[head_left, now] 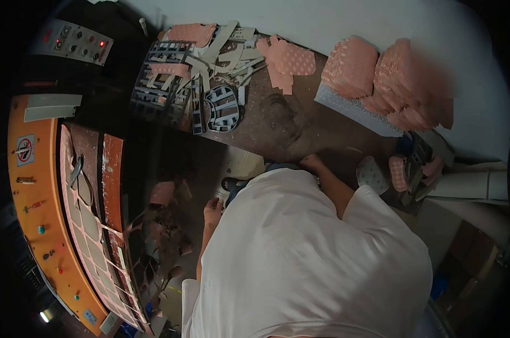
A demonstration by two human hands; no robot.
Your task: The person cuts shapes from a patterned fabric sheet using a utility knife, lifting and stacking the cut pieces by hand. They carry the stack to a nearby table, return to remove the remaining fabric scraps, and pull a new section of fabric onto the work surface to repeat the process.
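My left hand [213, 209] hangs low at my left side, beside the dark gap between my body and the orange machine. Its fingers are loosely parted, and I see nothing in them. My right hand [311, 162] is at the near edge of the brown table [305, 127], in front of my white shirt [305, 248]. Its fingers are small and partly hidden, so their grip does not show. Farther right along the edge lies a pale, dotted, rounded piece [372, 174]. A dark curved cutting die [222, 109] lies on the table ahead.
Pink cut pieces [350, 66] are stacked at the back right. Pale offcuts [224, 53] and dark die frames [159, 84] crowd the left end. An orange machine [44, 208] with a punched pink sheet [92, 225] stands left. Rolls [472, 185] lie right.
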